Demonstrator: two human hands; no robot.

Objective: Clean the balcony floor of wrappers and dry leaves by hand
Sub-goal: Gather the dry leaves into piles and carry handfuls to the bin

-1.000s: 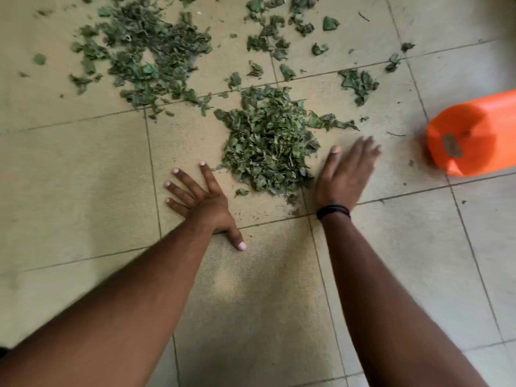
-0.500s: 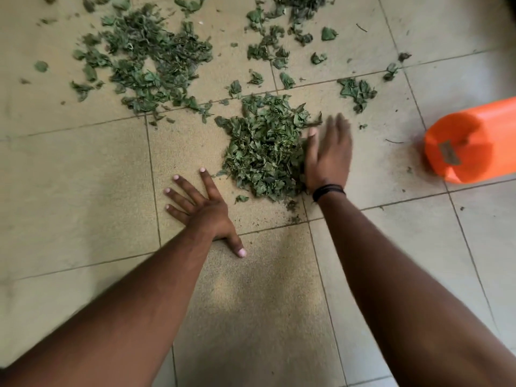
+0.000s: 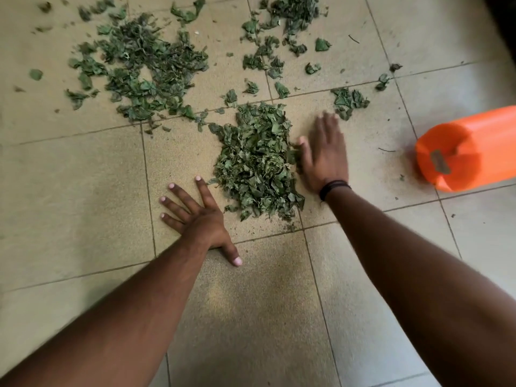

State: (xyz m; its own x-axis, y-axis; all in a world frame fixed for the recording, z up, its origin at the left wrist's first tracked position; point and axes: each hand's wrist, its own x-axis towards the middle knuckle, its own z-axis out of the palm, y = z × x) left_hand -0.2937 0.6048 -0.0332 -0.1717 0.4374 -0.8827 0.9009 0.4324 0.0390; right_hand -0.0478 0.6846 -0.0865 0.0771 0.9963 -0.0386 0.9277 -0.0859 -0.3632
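A dense pile of dry green leaves (image 3: 257,160) lies on the beige tiled floor (image 3: 251,303) between my hands. My left hand (image 3: 195,216) rests flat on the tile with fingers spread, just left of the pile's near edge. My right hand (image 3: 324,155) has straight fingers and presses against the pile's right side, slightly blurred. A wider spread of loose leaves (image 3: 139,71) covers the tiles at the far left. More scattered leaves (image 3: 279,32) lie at the far middle, and a small clump of leaves (image 3: 349,101) sits beyond my right fingertips.
An orange plastic container (image 3: 469,152) lies on its side on the floor at the right, its end facing the leaves. A thin twig (image 3: 386,150) lies between it and my right hand. Bare tiles stretch toward me.
My right hand swept left across the tile and pushed stray leaves into the pile, which is now narrower and tighter. My left hand stayed planted on the floor.
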